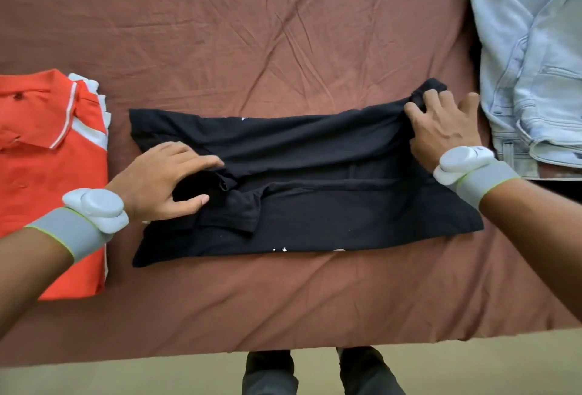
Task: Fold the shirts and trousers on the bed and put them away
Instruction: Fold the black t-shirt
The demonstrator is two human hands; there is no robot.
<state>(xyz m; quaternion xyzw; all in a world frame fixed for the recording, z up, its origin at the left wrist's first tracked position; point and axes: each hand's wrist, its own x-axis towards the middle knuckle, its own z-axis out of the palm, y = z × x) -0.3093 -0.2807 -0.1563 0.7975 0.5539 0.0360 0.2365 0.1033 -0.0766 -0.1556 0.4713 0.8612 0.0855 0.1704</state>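
The bed (283,32), under a creased reddish-brown sheet, carries everything here. Just to the right of the right hand (442,133) lies a heap of pale blue jeans (532,80), unfolded. Between the two hands a black polo shirt (330,205) is spread sideways, folded into a long band with its collar near the left hand (160,180). To the left of that hand sits a folded orange polo shirt (47,158) atop a pale garment whose edge peeks out. The right grip has its fingers curled into the shirt's far right corner, bunching the cloth. The left grip lies spread, fingers straight, pressing on the shirt by the collar. Each wrist wears a grey wristband (482,180).
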